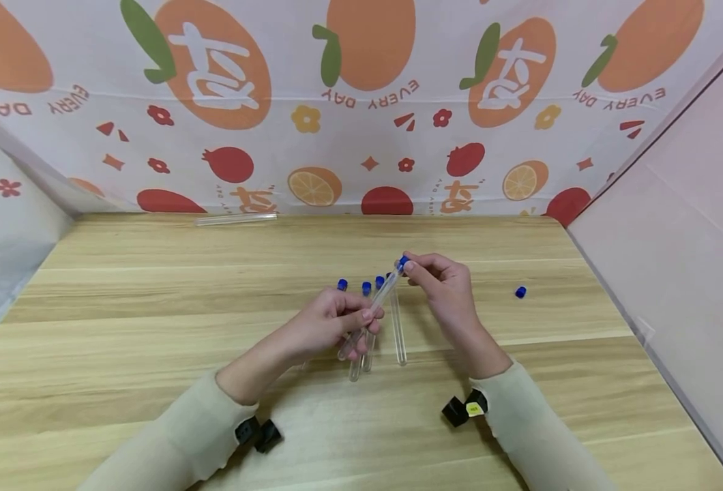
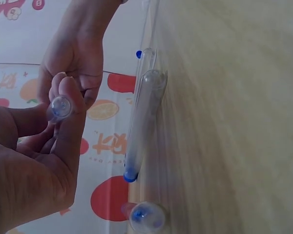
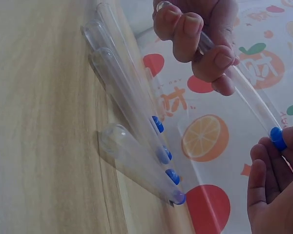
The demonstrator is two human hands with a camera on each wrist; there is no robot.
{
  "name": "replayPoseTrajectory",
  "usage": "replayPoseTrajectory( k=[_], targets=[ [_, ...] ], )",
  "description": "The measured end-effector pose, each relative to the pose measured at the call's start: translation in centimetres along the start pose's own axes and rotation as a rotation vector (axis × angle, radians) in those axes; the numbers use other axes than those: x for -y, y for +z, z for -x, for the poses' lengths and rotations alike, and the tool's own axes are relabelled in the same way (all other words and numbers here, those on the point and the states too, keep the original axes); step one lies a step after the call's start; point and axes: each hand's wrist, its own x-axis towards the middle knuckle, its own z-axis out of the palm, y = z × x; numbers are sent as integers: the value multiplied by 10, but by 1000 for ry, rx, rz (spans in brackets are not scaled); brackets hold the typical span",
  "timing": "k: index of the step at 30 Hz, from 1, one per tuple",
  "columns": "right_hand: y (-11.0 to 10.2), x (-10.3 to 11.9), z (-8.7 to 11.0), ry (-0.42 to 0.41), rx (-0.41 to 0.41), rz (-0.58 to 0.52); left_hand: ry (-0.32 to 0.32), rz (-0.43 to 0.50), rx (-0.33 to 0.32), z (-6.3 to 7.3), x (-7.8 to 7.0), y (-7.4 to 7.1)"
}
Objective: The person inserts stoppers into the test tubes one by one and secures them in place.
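Observation:
A clear test tube [image 1: 382, 294] slants up to the right above the table, a blue cap [image 1: 403, 261] at its upper end. My left hand [image 1: 331, 320] pinches the tube's lower part between thumb and fingers. At the top, the thumb and fingers of my right hand [image 1: 447, 283] grip the blue cap, also seen in the right wrist view. Below the hands, several capped test tubes [image 3: 122, 92] lie side by side on the table, their blue caps pointing away from me. In the head view my left hand partly hides them.
One loose blue cap [image 1: 521, 292] sits on the wooden table [image 1: 153, 307] to the right. Uncapped clear tubes [image 1: 235, 219] lie along the back edge. A fruit-print cloth [image 1: 349, 136] hangs behind, and pale walls flank both sides.

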Motion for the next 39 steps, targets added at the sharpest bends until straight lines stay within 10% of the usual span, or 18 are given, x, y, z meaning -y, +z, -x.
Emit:
replayPoseTrajectory(
  k=[26, 39],
  targets=[
    [-5, 7, -5, -42, 184, 69, 72, -133, 49, -3, -2, -12],
    [-14, 18, -11, -48, 193, -52, 60, -129, -100, -7, -8, -11]
  ],
)
